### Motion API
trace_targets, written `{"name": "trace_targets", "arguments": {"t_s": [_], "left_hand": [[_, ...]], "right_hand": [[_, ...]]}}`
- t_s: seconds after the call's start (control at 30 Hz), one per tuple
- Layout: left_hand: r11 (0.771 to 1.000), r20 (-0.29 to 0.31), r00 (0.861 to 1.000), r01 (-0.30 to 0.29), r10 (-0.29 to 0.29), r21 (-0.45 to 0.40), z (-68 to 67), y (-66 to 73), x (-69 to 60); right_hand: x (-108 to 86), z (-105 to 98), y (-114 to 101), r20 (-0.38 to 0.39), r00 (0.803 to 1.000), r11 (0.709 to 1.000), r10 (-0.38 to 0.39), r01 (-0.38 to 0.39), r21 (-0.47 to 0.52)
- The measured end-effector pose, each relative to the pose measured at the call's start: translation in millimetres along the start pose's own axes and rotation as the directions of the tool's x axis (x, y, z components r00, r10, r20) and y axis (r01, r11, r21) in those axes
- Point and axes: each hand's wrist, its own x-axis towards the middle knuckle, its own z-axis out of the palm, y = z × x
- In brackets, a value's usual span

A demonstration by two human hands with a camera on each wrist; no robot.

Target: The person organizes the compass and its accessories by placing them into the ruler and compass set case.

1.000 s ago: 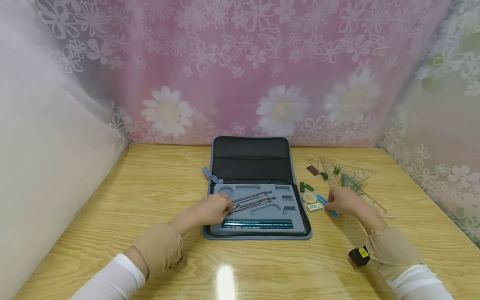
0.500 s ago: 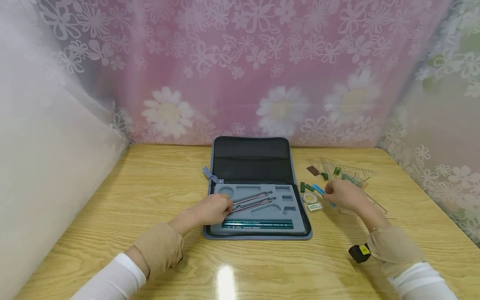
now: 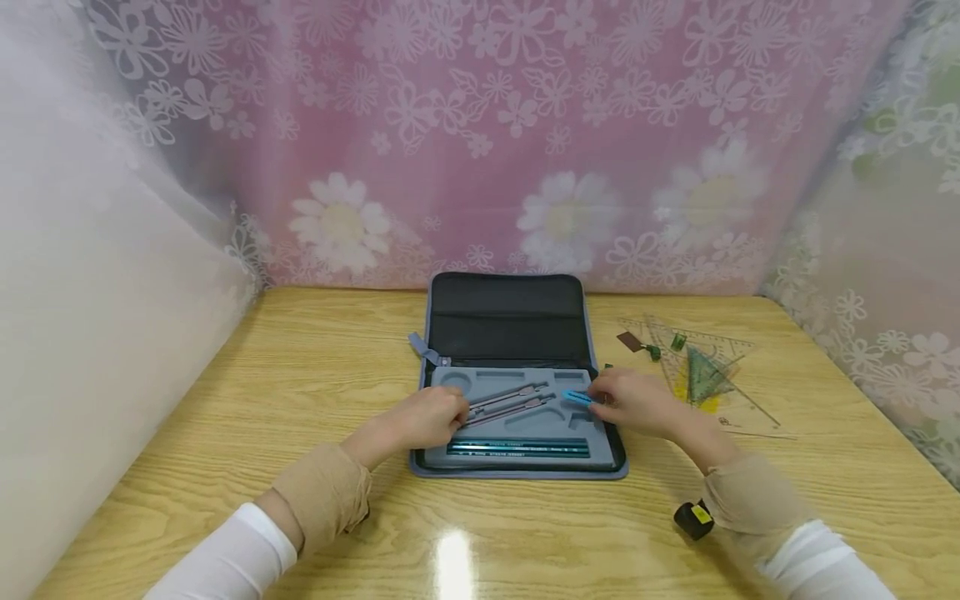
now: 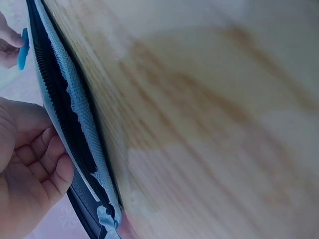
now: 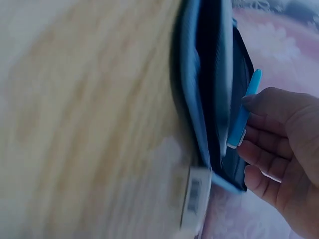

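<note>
My right hand [image 3: 637, 404] pinches a slim light-blue utility knife [image 3: 577, 398] between thumb and fingers, above the right side of a grey moulded tray [image 3: 543, 429]. The utility knife [image 5: 244, 114] is tilted beside the tray's edge in the right wrist view. My left hand [image 3: 431, 417] rests at the tray's left edge, its fingers curled [image 4: 37, 164]. Two metal compasses [image 3: 517, 406] lie slantwise in the tray, their left ends hidden near that hand; whether it grips them cannot be seen. Dark green pencils [image 3: 517, 448] fill the front slot.
The zip case [image 3: 507, 321] around the tray lies unfolded. Clear set squares [image 3: 738, 392], a green triangular piece [image 3: 703, 375] and small green parts lie to the right. A boxed eraser [image 5: 195, 199] sits beside the case. A black cube-shaped device [image 3: 693, 519] is at my right wrist.
My right hand has lifted the utility knife off the table and carried it left, over the tray. The left hand has stayed in place at the tray's left edge.
</note>
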Motion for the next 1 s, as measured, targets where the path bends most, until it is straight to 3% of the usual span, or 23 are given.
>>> {"name": "trace_targets", "arguments": {"t_s": [0.23,0.43,0.67,0.8,1.0], "left_hand": [[1.0,0.007,1.0,0.006,-0.006,-0.002,0.4,1.5,0.0],[1.0,-0.002,1.0,0.0,0.0,0.002,0.7,1.2,-0.2],[1.0,-0.002,1.0,-0.005,0.005,0.002,-0.3,0.4,0.4],[1.0,0.003,1.0,0.004,-0.004,-0.007,-0.7,0.0,0.3],[1.0,0.014,1.0,0.017,-0.017,-0.016,-2.5,1.6,-0.7]], "right_hand": [[12.5,7,-15,-0.019,0.988,0.988,-0.153,0.152,-0.039],[24.9,13,-24,-0.07,0.95,0.948,-0.303,0.294,-0.119],[37.0,22,-36,-0.079,0.915,0.912,-0.396,0.381,-0.154],[41.0,22,-41,-0.045,0.928,0.923,-0.371,0.363,-0.124],[44.5,20,-44,0.075,0.964,0.967,-0.255,0.253,0.035]]}}
